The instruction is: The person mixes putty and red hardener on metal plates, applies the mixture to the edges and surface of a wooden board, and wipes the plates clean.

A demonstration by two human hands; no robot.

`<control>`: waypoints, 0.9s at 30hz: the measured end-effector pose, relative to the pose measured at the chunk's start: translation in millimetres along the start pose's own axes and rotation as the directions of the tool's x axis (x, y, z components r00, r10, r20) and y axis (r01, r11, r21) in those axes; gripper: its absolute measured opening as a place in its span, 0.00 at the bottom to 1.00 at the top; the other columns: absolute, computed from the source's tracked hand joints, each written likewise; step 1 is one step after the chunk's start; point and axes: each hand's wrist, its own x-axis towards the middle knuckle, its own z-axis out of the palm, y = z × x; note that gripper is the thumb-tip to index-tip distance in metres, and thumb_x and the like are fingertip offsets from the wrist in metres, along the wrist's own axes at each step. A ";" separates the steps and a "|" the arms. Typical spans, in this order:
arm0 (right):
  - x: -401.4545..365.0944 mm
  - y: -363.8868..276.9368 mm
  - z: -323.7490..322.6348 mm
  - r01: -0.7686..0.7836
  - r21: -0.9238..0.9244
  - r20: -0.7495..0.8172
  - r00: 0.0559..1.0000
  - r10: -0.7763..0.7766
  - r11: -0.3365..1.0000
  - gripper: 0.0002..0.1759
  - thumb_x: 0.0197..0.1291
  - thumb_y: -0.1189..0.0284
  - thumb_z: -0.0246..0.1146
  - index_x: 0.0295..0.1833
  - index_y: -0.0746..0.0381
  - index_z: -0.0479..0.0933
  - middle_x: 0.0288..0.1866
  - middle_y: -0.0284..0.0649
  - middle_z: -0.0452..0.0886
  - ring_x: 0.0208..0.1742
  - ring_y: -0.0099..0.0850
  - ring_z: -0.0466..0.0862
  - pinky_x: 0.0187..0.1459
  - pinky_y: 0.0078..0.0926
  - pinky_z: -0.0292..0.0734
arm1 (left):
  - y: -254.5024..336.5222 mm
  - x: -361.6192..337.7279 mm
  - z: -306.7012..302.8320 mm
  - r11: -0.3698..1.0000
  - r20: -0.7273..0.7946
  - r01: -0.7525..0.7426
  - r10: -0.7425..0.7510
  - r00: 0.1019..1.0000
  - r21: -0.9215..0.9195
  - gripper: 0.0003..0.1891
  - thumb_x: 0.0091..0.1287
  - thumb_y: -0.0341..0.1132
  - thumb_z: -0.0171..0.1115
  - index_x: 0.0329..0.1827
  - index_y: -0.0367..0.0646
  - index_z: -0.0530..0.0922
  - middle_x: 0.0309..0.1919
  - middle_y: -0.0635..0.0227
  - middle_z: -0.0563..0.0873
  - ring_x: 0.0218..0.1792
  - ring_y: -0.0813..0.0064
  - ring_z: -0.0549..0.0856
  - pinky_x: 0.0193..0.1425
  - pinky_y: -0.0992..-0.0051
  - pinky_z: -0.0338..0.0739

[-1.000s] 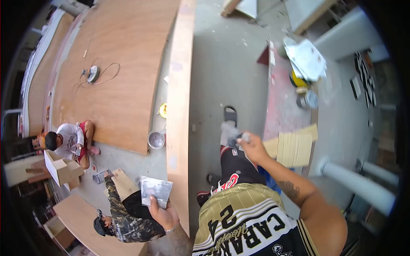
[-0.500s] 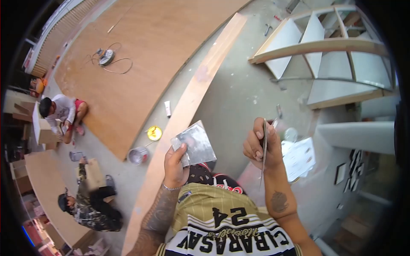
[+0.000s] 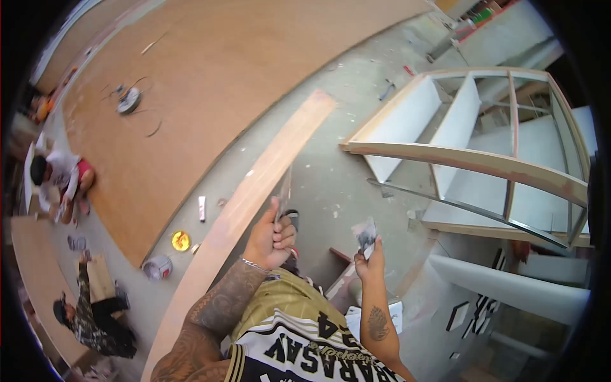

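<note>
My left hand point(image 3: 270, 240), wearing a chain bracelet, is closed around a flat metal putty scraper point(image 3: 285, 191), turned nearly edge-on beside the long wooden board point(image 3: 254, 175). To the right, my right hand point(image 3: 370, 260) grips another metal putty scraper point(image 3: 365, 233), its face smeared with whitish and dark residue. The two scrapers are apart, and neither appears to touch the board. Left of the board stand an open tin of yellow material point(image 3: 181, 240), a grey can point(image 3: 157, 267) and a white tube point(image 3: 202, 208).
A large curved wooden panel point(image 3: 210, 83) fills the upper left, with a corded power tool point(image 3: 128, 100) on it. A curved shelf frame point(image 3: 468, 159) lies at right. Two people point(image 3: 63, 178) work on the left. White sheets point(image 3: 393, 316) lie partly behind my right forearm.
The view has swung right. My left hand has turned its square scraper from face-on to nearly edge-on. My right hand has lowered, and its scraper now shows its smeared face.
</note>
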 end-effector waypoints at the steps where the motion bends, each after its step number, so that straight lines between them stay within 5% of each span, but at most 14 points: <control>1: 7.3 -28.7 9.4 0.013 0.076 0.049 0.999 -0.017 0.997 0.17 0.68 0.50 0.59 0.48 0.51 0.75 0.34 0.27 0.76 0.26 0.21 0.72 0.22 0.19 0.58 | -0.7 21.3 12.8 0.999 -0.040 -0.038 0.036 0.999 -0.029 0.17 0.72 0.52 0.59 0.36 0.49 0.71 0.17 0.78 0.65 0.16 0.88 0.66 0.14 0.88 0.58; 3: 5.6 -87.3 51.2 0.070 0.113 0.028 0.997 -0.074 0.991 0.16 0.69 0.51 0.59 0.45 0.52 0.74 0.31 0.26 0.75 0.24 0.20 0.70 0.21 0.19 0.58 | -1.3 59.6 47.3 1.000 -0.031 -0.002 0.002 1.000 -0.003 0.16 0.72 0.52 0.58 0.37 0.49 0.73 0.18 0.77 0.70 0.17 0.86 0.69 0.16 0.86 0.62; 5: 5.9 -131.5 89.0 0.124 0.168 0.037 0.991 -0.132 0.978 0.16 0.69 0.51 0.59 0.41 0.53 0.74 0.29 0.26 0.74 0.22 0.20 0.69 0.21 0.19 0.58 | -6.1 94.1 89.6 0.983 -0.147 -0.094 0.118 0.982 0.158 0.15 0.73 0.52 0.56 0.39 0.50 0.74 0.22 0.74 0.77 0.19 0.82 0.73 0.22 0.82 0.68; 7: -1.7 -160.0 109.1 0.010 0.370 0.315 0.939 -0.136 0.929 0.17 0.71 0.53 0.58 0.36 0.54 0.72 0.25 0.26 0.72 0.20 0.20 0.67 0.20 0.20 0.59 | -9.8 117.1 107.1 0.966 -0.042 -0.125 0.138 0.990 0.224 0.16 0.75 0.51 0.54 0.45 0.47 0.76 0.31 0.68 0.84 0.27 0.78 0.81 0.30 0.78 0.75; 9: -7.9 -178.1 148.0 -0.056 0.406 0.361 0.927 -0.104 0.912 0.18 0.72 0.55 0.57 0.34 0.56 0.71 0.23 0.26 0.70 0.20 0.20 0.67 0.21 0.20 0.60 | -16.4 145.7 139.9 0.881 -0.046 -0.237 0.280 0.959 0.408 0.19 0.75 0.50 0.54 0.51 0.41 0.76 0.37 0.64 0.85 0.35 0.76 0.84 0.36 0.77 0.79; 10: -7.3 -181.4 167.4 -0.074 0.369 0.431 0.897 -0.100 0.926 0.18 0.71 0.55 0.57 0.33 0.57 0.71 0.22 0.27 0.70 0.21 0.19 0.68 0.20 0.19 0.61 | -17.3 161.8 144.9 0.838 -0.017 -0.262 0.308 0.951 0.479 0.22 0.76 0.48 0.54 0.53 0.33 0.76 0.40 0.61 0.86 0.41 0.73 0.85 0.43 0.74 0.80; 13: 32.3 -180.0 211.2 -0.015 0.128 0.586 0.808 -0.064 0.992 0.17 0.71 0.57 0.58 0.33 0.57 0.72 0.24 0.28 0.71 0.23 0.20 0.71 0.23 0.19 0.66 | -20.2 202.4 165.0 0.657 0.113 -0.373 0.403 0.908 0.655 0.23 0.76 0.46 0.54 0.49 0.29 0.78 0.43 0.59 0.86 0.42 0.72 0.85 0.46 0.73 0.80; 17: 95.4 -209.9 291.6 0.028 -0.047 0.423 0.906 -0.005 0.998 0.16 0.70 0.60 0.61 0.33 0.59 0.70 0.23 0.31 0.72 0.23 0.21 0.71 0.25 0.20 0.67 | -11.7 256.2 211.5 0.573 0.155 -0.429 0.464 0.872 0.698 0.20 0.75 0.44 0.58 0.45 0.29 0.81 0.43 0.58 0.87 0.42 0.74 0.85 0.46 0.73 0.79; 19: 130.5 -234.8 316.3 0.073 -0.127 0.526 0.850 0.004 0.989 0.17 0.70 0.59 0.61 0.34 0.59 0.70 0.24 0.30 0.72 0.22 0.20 0.71 0.25 0.19 0.67 | -5.1 281.1 257.1 0.486 0.140 -0.434 0.529 0.837 0.759 0.19 0.74 0.44 0.60 0.45 0.32 0.83 0.40 0.62 0.87 0.38 0.76 0.84 0.43 0.75 0.79; 23: 170.9 -292.9 375.4 0.241 -0.389 0.559 0.829 0.020 0.889 0.18 0.69 0.58 0.63 0.30 0.58 0.72 0.23 0.28 0.74 0.22 0.16 0.71 0.23 0.16 0.65 | 36.9 334.6 286.0 0.367 0.067 -0.379 0.637 0.768 0.850 0.20 0.73 0.46 0.60 0.41 0.34 0.86 0.34 0.68 0.87 0.36 0.83 0.81 0.41 0.80 0.75; 25: 193.6 -315.5 402.3 0.503 -0.560 0.668 0.744 0.000 0.658 0.22 0.70 0.58 0.62 0.26 0.60 0.73 0.22 0.29 0.75 0.23 0.15 0.70 0.24 0.16 0.64 | 58.8 348.5 305.2 0.257 0.018 -0.213 0.599 0.801 0.943 0.21 0.73 0.46 0.60 0.40 0.32 0.86 0.34 0.67 0.88 0.34 0.83 0.82 0.37 0.80 0.74; 27: 205.6 -327.1 431.1 0.551 -0.620 0.708 0.699 0.096 0.558 0.24 0.70 0.57 0.61 0.24 0.62 0.74 0.22 0.31 0.75 0.24 0.15 0.70 0.25 0.16 0.63 | 65.5 357.2 308.1 0.434 -0.017 -0.357 0.654 0.756 0.827 0.20 0.74 0.44 0.59 0.41 0.30 0.84 0.36 0.63 0.88 0.35 0.80 0.83 0.39 0.78 0.77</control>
